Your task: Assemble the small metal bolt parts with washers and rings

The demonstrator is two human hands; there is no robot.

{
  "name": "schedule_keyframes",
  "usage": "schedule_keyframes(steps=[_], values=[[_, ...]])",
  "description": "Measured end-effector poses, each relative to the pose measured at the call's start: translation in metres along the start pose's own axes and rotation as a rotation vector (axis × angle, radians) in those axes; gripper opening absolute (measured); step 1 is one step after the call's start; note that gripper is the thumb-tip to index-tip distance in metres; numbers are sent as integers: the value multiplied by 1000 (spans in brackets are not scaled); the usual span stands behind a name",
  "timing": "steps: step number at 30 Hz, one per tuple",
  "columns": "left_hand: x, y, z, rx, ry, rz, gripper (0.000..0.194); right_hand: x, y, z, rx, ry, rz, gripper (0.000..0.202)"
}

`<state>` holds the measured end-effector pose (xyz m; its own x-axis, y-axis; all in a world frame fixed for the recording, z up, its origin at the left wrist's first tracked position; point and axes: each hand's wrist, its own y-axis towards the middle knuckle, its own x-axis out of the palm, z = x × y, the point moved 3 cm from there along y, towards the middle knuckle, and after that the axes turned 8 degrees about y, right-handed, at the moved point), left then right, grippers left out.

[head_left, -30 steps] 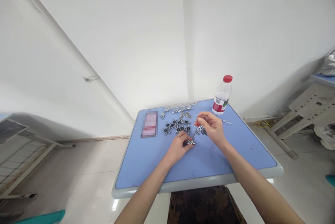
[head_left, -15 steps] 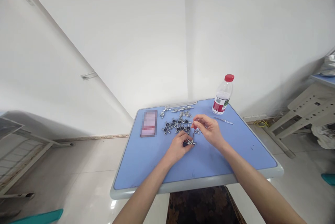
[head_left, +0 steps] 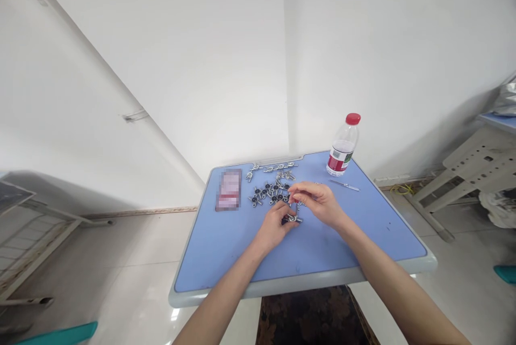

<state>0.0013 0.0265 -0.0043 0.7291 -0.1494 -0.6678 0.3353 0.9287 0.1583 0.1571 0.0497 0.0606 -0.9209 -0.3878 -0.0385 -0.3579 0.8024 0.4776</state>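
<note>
My left hand (head_left: 276, 225) is closed on a small silver metal part (head_left: 293, 219) low on the blue table (head_left: 322, 243). Over that part, my right hand (head_left: 318, 201) pinches the red handle of a small screwdriver (head_left: 295, 198), whose thin shaft points down at the metal. Just beyond my left hand lies a cluster of metal parts with black round pieces (head_left: 266, 190). Behind them are plain silver parts (head_left: 281, 167) near the far edge. Tiny bits beside the screwdriver are partly hidden by my right hand.
A bottle with a red cap (head_left: 342, 146) stands at the back right, with a thin clear-and-metal tool (head_left: 344, 185) in front of it. A blurred-out phone-like object (head_left: 229, 190) lies at the left. Beyond the table is a white wall (head_left: 242, 65).
My right hand has shifted slightly left and lower, its fingers more stretched over the red handle. My left hand and the metal part have stayed in place.
</note>
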Motion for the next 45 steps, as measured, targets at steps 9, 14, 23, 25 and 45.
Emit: schedule_keyframes(steps=[9, 14, 23, 25, 45], values=[[1, -1, 1, 1, 40, 14, 7, 5, -2, -1, 11, -189, 186, 14], [1, -1, 1, 9, 34, 15, 7, 6, -4, 4, -14, -177, 238, 15], [-1, 0, 4, 14, 15, 12, 6, 2, -7, 0, -104, -5, 218, 15], [0, 0, 4, 18, 7, 7, 6, 6, -8, 2, -98, -27, 169, 15], [1, 0, 0, 25, 12, 2, 10, 9, -8, -5, -183, -162, 45, 20]])
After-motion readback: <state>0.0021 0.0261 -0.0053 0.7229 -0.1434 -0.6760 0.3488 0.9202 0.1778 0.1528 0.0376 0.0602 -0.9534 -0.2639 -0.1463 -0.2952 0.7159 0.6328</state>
